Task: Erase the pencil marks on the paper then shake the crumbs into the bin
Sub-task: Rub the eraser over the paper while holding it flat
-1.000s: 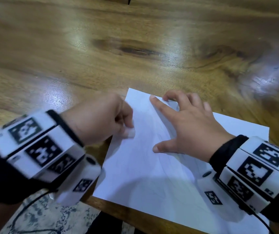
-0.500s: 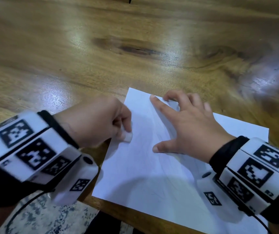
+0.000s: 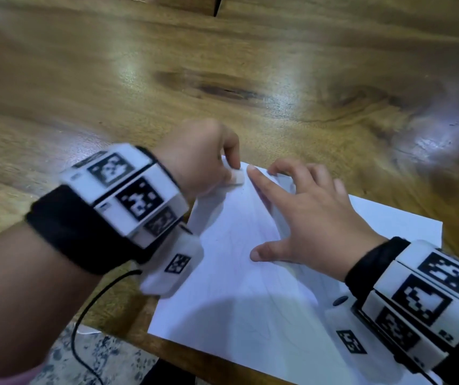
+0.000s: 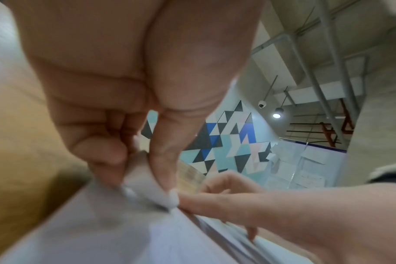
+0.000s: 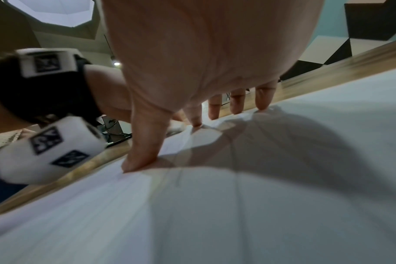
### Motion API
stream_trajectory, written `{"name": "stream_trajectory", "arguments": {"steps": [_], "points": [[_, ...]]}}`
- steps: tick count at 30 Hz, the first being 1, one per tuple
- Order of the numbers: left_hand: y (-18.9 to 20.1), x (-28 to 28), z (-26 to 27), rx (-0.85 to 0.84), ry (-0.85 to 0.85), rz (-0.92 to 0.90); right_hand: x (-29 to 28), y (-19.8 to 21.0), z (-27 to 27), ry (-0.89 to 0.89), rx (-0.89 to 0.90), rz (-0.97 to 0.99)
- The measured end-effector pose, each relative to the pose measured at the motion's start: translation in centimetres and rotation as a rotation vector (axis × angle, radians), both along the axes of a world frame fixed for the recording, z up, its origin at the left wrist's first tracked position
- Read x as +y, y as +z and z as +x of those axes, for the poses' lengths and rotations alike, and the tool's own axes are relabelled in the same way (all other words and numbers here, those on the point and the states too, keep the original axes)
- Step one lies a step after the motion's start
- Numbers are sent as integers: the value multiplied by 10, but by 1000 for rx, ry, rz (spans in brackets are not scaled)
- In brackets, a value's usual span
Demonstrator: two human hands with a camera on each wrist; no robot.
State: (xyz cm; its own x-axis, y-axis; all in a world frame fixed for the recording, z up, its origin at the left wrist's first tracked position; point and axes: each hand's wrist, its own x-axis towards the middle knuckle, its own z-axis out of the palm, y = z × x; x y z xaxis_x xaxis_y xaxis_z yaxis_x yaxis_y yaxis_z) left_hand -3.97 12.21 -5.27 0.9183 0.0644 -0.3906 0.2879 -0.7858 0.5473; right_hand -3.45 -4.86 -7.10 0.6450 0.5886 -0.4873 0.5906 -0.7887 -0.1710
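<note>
We start with the wooden bench [image 3: 111,79], glossy enough that anything thin could slide on it. On it, at the near edge and running toward the near right corner, lies the sheet of paper [image 3: 236,295]. We judge it light, limp and easy to crease or tear, so it wants pinning flat while rubbed and, later, lifting by two opposite edges so it sags into a trough for the crumbs.

Our right hand [image 3: 311,218] does the pinning: fingers spread and mostly straight, thumb and fingertips pressing the sheet near its far edge, grasping nothing. The right wrist view shows the thumb [image 5: 142,157] flat on the paper.

Our left hand [image 3: 197,159] is curled around a small white eraser [image 3: 236,177], pinched between thumb and fingers and pressed on the paper's far left corner, just beside the right index fingertip. The eraser looks soft and slightly grippy, best held low, near its working face.

The pencil marks [image 3: 253,245] are only faint curved lines; how much remains we cannot tell. Crumbs are too small to make out. No bin shows in any view. The paper's near right part is hidden under the right wrist rig, and the left wrist view is blurred at the eraser [image 4: 147,192].
</note>
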Motion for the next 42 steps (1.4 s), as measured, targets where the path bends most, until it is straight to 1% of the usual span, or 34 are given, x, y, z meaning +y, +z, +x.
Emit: {"name": "stream_trajectory", "arguments": {"steps": [2,4,5,7,8,9,12,14,16,19,20,21,24,26,28,30,31,35,40,42], "points": [[-5,-3,8,-30,35,-15,-1,0,0,-10,0,12],[-9,-4,-2,-63,22,12,-1,0,0,-11,-4,17],[-9,-3,-10,-51,-9,20,-2,0,0,-8,-6,15],[-6,-3,-24,52,-88,5,-2,0,0,-2,-7,11],[-4,-3,-26,89,-111,-3,-2,0,0,2,-7,10],[-4,-3,-24,88,-100,-7,-2,0,0,6,-7,7],[-6,-4,1,-55,16,-3,-2,0,0,11,-13,5],[-7,-7,14,-101,45,6,-2,-1,0,15,-21,4],[-8,-6,9,-74,-4,27,-2,-1,1,15,-16,1],[-4,-6,-17,66,-142,24,-3,-1,1,7,-7,11],[-4,-5,-21,92,-151,21,-3,-1,1,7,-6,13],[-3,-5,-19,81,-128,18,-3,-1,1,8,-7,13],[-2,-6,6,-55,-2,41,-2,0,0,20,-19,5],[-1,-9,13,-94,-12,54,-2,0,0,26,-24,-3],[-3,-8,2,-50,-88,54,-3,0,1,22,-19,-6],[-5,-7,-18,39,-166,59,-3,0,0,19,-13,1],[-6,-6,-26,71,-178,50,-3,0,0,21,-11,2],[-7,-4,-32,104,-98,30,-4,2,4,24,14,32],[-4,2,-29,127,-71,-35,-8,1,8,3,39,101],[-3,5,-21,86,-9,-41,-7,0,8,-8,38,113]]}}
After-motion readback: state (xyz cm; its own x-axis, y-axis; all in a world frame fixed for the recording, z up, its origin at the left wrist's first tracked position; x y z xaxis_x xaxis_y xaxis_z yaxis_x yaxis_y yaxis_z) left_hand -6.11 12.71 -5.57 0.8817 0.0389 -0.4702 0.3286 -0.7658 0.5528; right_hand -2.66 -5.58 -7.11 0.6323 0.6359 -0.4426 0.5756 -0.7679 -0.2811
